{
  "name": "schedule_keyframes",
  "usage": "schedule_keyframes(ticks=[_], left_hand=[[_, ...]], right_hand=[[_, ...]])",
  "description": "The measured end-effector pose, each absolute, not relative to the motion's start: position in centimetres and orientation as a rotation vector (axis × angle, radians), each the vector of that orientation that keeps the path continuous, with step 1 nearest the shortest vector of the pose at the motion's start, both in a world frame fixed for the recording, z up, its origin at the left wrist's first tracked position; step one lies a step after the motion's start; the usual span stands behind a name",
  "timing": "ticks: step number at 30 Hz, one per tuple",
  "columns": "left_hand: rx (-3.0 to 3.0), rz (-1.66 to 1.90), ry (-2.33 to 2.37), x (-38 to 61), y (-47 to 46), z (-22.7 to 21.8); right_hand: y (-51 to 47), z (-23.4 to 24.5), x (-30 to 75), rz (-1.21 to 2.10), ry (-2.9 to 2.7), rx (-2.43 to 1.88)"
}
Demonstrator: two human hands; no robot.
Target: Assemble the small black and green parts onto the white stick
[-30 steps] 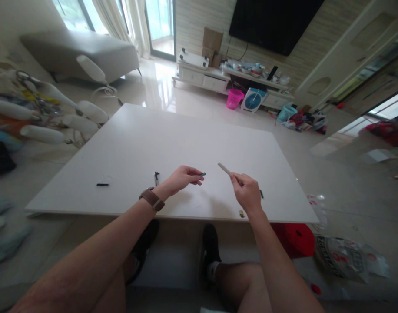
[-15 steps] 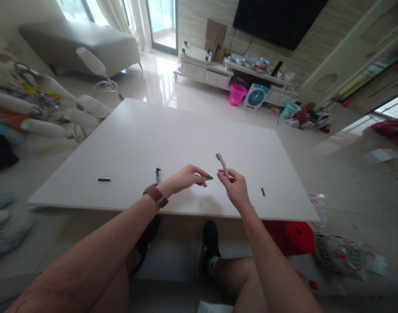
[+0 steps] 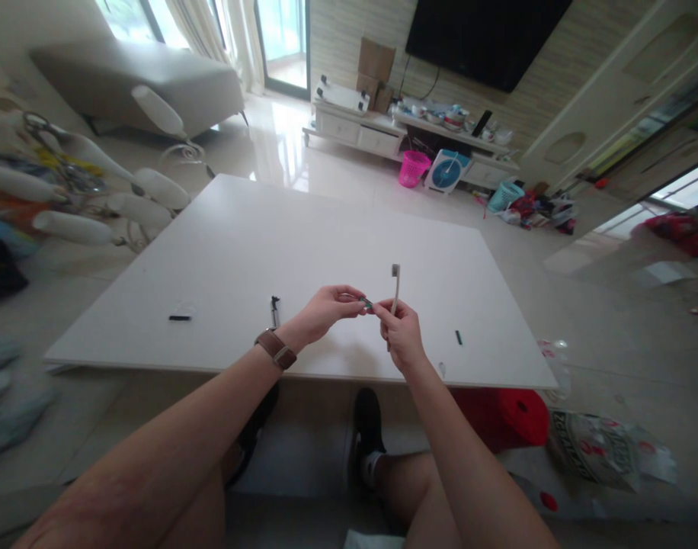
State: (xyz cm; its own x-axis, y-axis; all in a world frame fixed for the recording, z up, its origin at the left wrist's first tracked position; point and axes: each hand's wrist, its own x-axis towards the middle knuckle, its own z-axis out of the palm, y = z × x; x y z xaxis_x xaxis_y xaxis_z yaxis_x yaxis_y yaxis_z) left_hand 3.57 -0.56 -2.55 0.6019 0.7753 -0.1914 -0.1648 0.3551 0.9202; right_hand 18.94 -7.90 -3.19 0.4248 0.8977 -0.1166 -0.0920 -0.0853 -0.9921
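Between the fingertips of my left hand (image 3: 333, 309) is a small green piece (image 3: 366, 303) that looks like a circuit board. My right hand (image 3: 401, 329) is closed around a pale-handled toothbrush (image 3: 397, 286), which stands upright with its dark bristles at the top. Its thumb and forefinger reach to the green piece, apparently touching it. Both hands are above the near part of the white table (image 3: 326, 236). To the right on the tabletop lies a short dark green strip (image 3: 459, 337). Just beyond my left wrist is a slim black-and-grey object (image 3: 275, 307) whose kind is unclear.
A black strip (image 3: 180, 318) lies at the table's left, beside something clear. A small transparent piece (image 3: 442, 369) sits by the front edge. White lamp arms (image 3: 160, 187) stand close to the left side. A red roll (image 3: 520, 418) and a printed bag (image 3: 597, 450) are below right.
My hands have come together, and my right fingertips now meet the green piece. The toothbrush has swung from leaning left to nearly upright.
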Motion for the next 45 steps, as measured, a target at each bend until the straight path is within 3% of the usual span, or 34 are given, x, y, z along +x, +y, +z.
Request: schedule_keyframes(ticks=[10, 25, 32, 40, 45], left_hand=[[0.907, 0.720, 0.770, 3.9, -0.4, -2.7], [0.785, 0.841, 0.848, 3.1, 0.6, -2.3], [0.890, 0.721, 0.849, 3.3, 0.1, -2.2], [0.813, 0.782, 0.882, 3.2, 0.3, -1.9], [0.850, 0.796, 0.885, 3.4, 0.1, -2.1]], right_hand=[[-8.1, -3.1, 18.9, 0.985, -0.925, -1.469], [-9.6, -0.9, 20.5, 0.515, -1.669, -1.850], [-9.2, -1.0, 21.0, 0.270, -1.563, -2.024], [-9.6, -0.8, 20.7, 0.437, -1.661, -1.936], [-9.3, -0.9, 20.5, 0.378, -1.662, -1.998]])
